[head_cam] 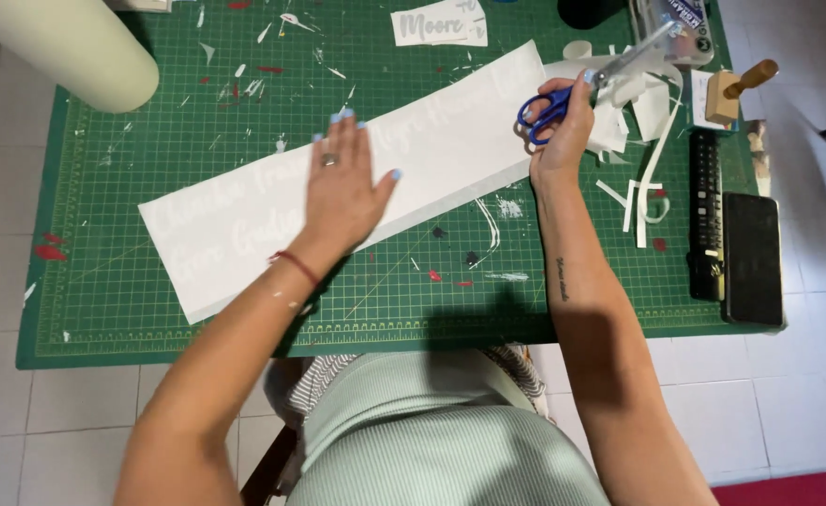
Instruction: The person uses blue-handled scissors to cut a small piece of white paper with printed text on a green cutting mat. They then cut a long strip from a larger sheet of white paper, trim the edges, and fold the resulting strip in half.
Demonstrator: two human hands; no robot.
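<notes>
A long white sheet (450, 141) with pale lettering lies slantwise across a green cutting mat (104, 309). My left hand (342, 187) rests flat on the middle of the sheet, fingers spread, a ring on one finger and a red cord at the wrist. My right hand (563, 126) is at the sheet's right end, its fingers through the blue handles of a pair of scissors (586, 89). The blades point up and to the right, over a heap of white offcuts (633, 103).
A large cream roll (66, 42) lies at the top left. A small lettered cutout (439, 23) sits at the top. On the right are a wooden-handled stamp (736, 89), a black ruler-like tool (705, 211), a black phone (752, 258) and loose white strips (639, 201).
</notes>
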